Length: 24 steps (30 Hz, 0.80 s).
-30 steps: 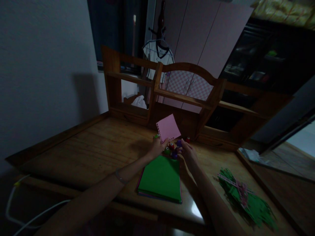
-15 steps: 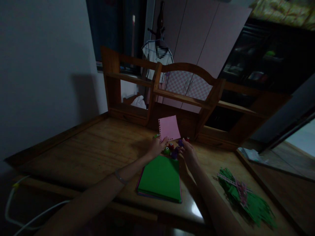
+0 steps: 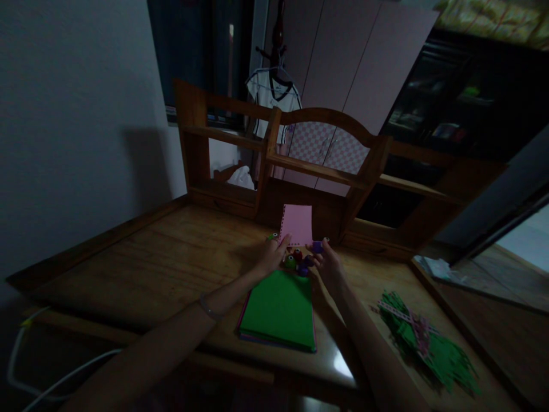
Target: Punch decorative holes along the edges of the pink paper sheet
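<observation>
My left hand (image 3: 271,255) pinches a pink sheet of paper (image 3: 299,222) by its lower left, holding it upright above the table. Small holes run down the sheet's left edge and along its bottom. Closed around a small purple paper punch (image 3: 317,246) is my right hand (image 3: 329,264), with the punch at the sheet's lower right corner. Between the hands stand a green punch (image 3: 290,261), a red punch (image 3: 297,254) and another purple punch (image 3: 303,269). One more green punch (image 3: 271,236) is partly hidden behind my left hand. Nearer me lies a stack of green paper (image 3: 278,309).
Green paper strips (image 3: 429,337) with punched pink strips (image 3: 418,326) across them lie at the table's right. A wooden shelf unit (image 3: 317,163) borders the back of the table (image 3: 171,257). A white cable (image 3: 68,375) hangs at the lower left.
The pink sheet has turned more upright and squared up, and its bottom edge now meets the purple punch. My right hand has turned the punch slightly. Both hands keep their holds.
</observation>
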{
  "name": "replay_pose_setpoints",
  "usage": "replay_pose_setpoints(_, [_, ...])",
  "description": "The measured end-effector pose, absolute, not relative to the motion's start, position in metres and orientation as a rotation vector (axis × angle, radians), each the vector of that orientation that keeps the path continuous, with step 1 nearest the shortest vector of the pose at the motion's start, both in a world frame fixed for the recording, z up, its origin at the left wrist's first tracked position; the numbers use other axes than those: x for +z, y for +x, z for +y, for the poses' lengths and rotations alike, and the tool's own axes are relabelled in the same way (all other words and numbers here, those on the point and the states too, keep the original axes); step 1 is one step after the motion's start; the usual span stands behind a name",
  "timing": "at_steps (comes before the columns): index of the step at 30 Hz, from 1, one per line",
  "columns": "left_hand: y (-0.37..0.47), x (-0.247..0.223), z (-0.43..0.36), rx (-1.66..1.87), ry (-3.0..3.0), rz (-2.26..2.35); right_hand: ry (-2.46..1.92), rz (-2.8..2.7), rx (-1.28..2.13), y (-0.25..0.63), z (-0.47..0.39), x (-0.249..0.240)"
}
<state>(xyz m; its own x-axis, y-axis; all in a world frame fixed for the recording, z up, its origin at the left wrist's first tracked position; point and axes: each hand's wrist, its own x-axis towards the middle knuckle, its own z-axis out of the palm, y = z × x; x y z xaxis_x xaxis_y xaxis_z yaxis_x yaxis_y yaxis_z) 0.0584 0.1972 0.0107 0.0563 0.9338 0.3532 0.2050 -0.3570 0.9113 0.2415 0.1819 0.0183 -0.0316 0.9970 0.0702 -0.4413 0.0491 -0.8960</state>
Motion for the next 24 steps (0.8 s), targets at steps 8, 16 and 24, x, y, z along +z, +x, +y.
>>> replay_pose_setpoints(8, [0.0607, 0.0028, 0.1996, 1.318, 1.587, 1.136, -0.761, -0.917, 1.429, 0.2381, 0.1774, 0.0250])
replay_pose_setpoints(16, [0.0596, 0.0021, 0.2002, 1.318, 1.466, 1.057, -0.707, -0.872, 1.430, 0.2402, 0.1814, 0.0197])
replay_pose_setpoints(24, [0.0595, 0.0007, 0.2062, 1.387, 1.289, 1.022, -0.690, -0.843, 1.403, 0.2419, 0.1821, 0.0203])
